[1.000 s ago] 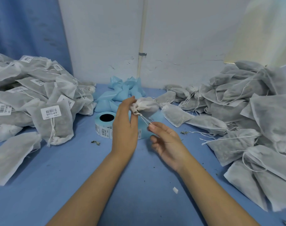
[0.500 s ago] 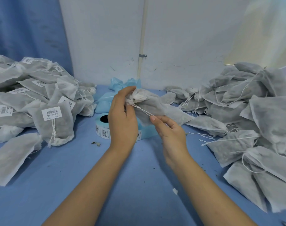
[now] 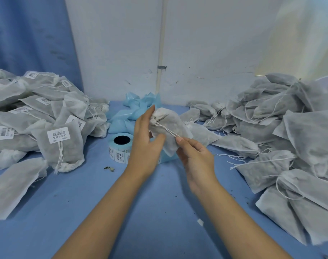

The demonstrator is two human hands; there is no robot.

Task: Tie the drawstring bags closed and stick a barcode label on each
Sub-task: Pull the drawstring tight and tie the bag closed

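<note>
Holding a grey drawstring bag (image 3: 169,124) up over the table (image 3: 81,199), the left hand (image 3: 144,146) grips its gathered neck, fingers reaching round the bunched top and the thumb lying across the cloth. The right hand (image 3: 196,157) pinches the white drawstring (image 3: 166,129) between thumb and forefinger, and the cord runs taut from the neck down to that pinch. The bag's body hangs between the two hands, in front of the label roll (image 3: 120,149), which lies flat on the table with its dark core facing up and printed barcodes along its edge.

Behind the roll, against the wall, sits a crumpled heap of light blue backing strip (image 3: 139,107). To the left is a pile of labelled bags (image 3: 38,113); the nearest one (image 3: 64,156) lies neck-down with a barcode label (image 3: 58,134) on its face and its cord trailing over it. To the right a larger pile of unlabelled bags (image 3: 290,128) spreads along the table, loose cords straggling out of it. A small white paper scrap (image 3: 200,222) lies near the right forearm, and a bit of dried debris (image 3: 109,168) lies in front of the roll.
</note>
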